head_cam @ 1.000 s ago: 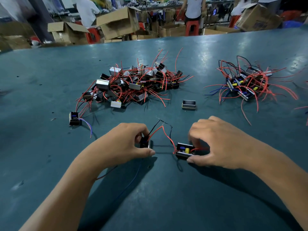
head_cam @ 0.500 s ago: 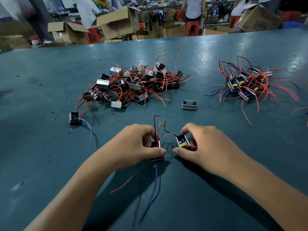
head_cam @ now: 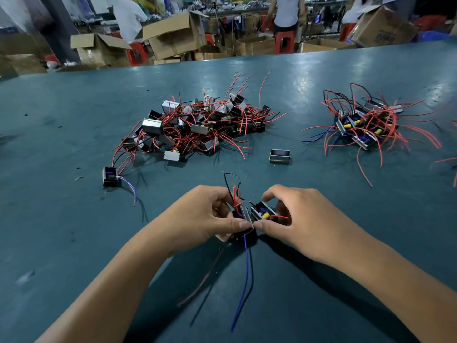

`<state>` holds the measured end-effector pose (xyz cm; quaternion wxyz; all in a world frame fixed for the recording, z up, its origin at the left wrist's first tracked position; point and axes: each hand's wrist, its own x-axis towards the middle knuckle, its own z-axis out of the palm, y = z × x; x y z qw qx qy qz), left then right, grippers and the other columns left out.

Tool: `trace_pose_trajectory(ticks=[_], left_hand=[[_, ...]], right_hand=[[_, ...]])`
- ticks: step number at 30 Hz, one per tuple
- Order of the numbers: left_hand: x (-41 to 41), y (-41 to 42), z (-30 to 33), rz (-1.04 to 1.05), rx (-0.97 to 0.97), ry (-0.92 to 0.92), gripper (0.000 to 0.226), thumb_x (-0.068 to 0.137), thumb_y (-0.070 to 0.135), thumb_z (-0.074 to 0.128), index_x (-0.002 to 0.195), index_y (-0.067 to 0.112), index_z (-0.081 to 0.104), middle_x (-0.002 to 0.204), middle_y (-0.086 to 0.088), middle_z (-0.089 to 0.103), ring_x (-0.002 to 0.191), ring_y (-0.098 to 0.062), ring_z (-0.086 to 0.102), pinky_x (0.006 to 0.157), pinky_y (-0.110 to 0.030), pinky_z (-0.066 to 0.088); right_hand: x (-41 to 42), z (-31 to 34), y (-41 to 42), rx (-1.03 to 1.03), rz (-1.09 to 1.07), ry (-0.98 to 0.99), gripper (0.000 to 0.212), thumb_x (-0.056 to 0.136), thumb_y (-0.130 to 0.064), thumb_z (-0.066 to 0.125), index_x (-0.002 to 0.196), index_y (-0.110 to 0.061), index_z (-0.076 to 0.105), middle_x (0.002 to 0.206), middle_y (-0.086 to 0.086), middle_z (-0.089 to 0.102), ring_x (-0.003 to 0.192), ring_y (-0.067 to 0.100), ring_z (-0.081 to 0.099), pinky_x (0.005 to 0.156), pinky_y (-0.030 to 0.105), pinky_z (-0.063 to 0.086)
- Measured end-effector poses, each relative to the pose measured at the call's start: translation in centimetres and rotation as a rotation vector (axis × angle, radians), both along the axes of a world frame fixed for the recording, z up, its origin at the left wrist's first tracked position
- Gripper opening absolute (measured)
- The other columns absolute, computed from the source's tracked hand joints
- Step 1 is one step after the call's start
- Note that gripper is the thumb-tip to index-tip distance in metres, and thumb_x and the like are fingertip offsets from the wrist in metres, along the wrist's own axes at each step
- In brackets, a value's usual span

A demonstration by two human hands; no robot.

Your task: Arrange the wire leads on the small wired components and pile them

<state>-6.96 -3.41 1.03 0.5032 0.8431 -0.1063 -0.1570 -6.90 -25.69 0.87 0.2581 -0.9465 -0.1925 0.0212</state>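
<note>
At frame centre, the left hand [head_cam: 205, 216] and right hand [head_cam: 300, 219] each pinch a component [head_cam: 261, 212], touching; the crossed red wires [head_cam: 237, 198] risk snagging if separated.

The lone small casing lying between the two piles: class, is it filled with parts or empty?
Empty, as far as shows. The lone casing shows a dark hollow, with no yellow part or wires like the units in the right pile.

Teal worktable [head_cam: 74, 243]; open cardboard boxes [head_cam: 173, 35], red stools [head_cam: 284, 40] behind.
</note>
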Motion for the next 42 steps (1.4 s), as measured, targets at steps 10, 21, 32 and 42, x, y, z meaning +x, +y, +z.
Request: trace_pose_trajectory(ticks=[10, 21, 32, 42], left_hand=[[0.0, -1.5, -1.0, 0.173, 0.143, -0.095, 0.016, 0.087, 0.026, 0.078, 0.083, 0.013, 0.068, 0.058, -0.002, 0.07, 0.05, -0.015, 0.066, 0.05, -0.032, 0.056], [0.1, -1.9, -1.2, 0.108, -0.086, 0.043, 0.029, 0.087, -0.005, 0.05, 0.083, 0.007, 0.076, 0.073, -0.019, 0.071, 0.062, -0.024, 0.065, 0.063, -0.03, 0.057], [0.3, -2.4, -1.5, 0.108, 0.018, -0.093, 0.023, 0.092, 0.009, 0.055, 0.08, 0.016, 0.073, 0.062, -0.004, 0.068, 0.054, -0.022, 0.063, 0.055, -0.033, 0.051], [1.1, -1.5, -1.6, 0.429, -0.03, -0.345, 0.024, 0.092, 0.01, 0.063, 0.084, 0.032, 0.071, 0.069, 0.004, 0.069, 0.058, -0.006, 0.062, 0.054, -0.014, 0.042]], right_hand=[[-0.5, 0.8, 0.4, -0.01, 0.06, 0.054, 0.045, 0.081, -0.063, 0.06, 0.114, -0.033, 0.061, 0.098, -0.013, 0.057, 0.095, 0.007, 0.055, 0.086, 0.03, 0.047], [-0.9, 0.0, 1.2, -0.19, -0.08, -0.105, 0.039, 0.072, -0.066, 0.053, 0.089, -0.033, 0.041, 0.088, -0.011, 0.046, 0.079, 0.015, 0.05, 0.064, 0.032, 0.042], [-0.4, 0.0, 1.7, -0.302, -0.08, -0.162, 0.053, 0.061, -0.072, 0.038, 0.086, -0.024, 0.035, 0.08, -0.008, 0.035, 0.068, 0.02, 0.038, 0.06, 0.031, 0.029], [5.6, 5.2, -5.4, -0.02, -0.345, -0.349, 0.053, 0.068, -0.06, 0.066, 0.05, -0.013, 0.05, 0.036, -0.004, 0.041, 0.038, 0.01, 0.041, 0.042, 0.022, 0.027]])
